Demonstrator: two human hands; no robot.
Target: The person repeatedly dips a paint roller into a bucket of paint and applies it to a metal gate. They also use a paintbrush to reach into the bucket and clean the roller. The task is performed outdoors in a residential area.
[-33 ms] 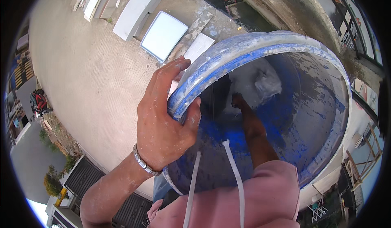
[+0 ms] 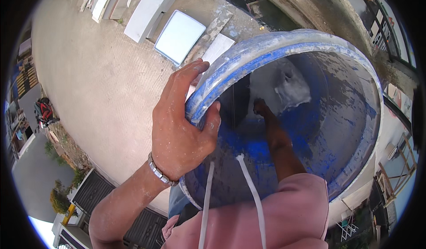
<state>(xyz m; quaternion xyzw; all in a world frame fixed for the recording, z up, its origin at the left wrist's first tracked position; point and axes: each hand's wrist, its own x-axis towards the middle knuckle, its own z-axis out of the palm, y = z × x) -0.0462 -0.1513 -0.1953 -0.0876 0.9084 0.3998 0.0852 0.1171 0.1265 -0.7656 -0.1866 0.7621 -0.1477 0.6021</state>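
A large blue drum (image 2: 355, 160), crusted with whitish residue, stands tilted in front of me with its mouth toward me. My left hand (image 2: 184, 115), spotted with white, grips its left rim, thumb inside and fingers outside. Deep inside the drum is my right hand (image 2: 260, 107), small and in shadow, with its fingers curled. Whether it holds anything cannot be made out. Close by it, a pale wet-looking mass (image 2: 293, 89) lies at the bottom. A dark upright patch shows left of that hand, its nature unclear.
Beyond the drum lie a white blue-edged tray (image 2: 179, 38) and a pale flat board (image 2: 218, 47). A long white block (image 2: 155, 9) stands farther left. A dark channel (image 2: 266, 13) runs along the back. A wooden frame (image 2: 397, 173) is at the far right.
The drum's rim sits slightly higher in the picture, and the pale mass inside has changed shape a little. My left hand keeps its hold; my right hand stays deep in the drum.
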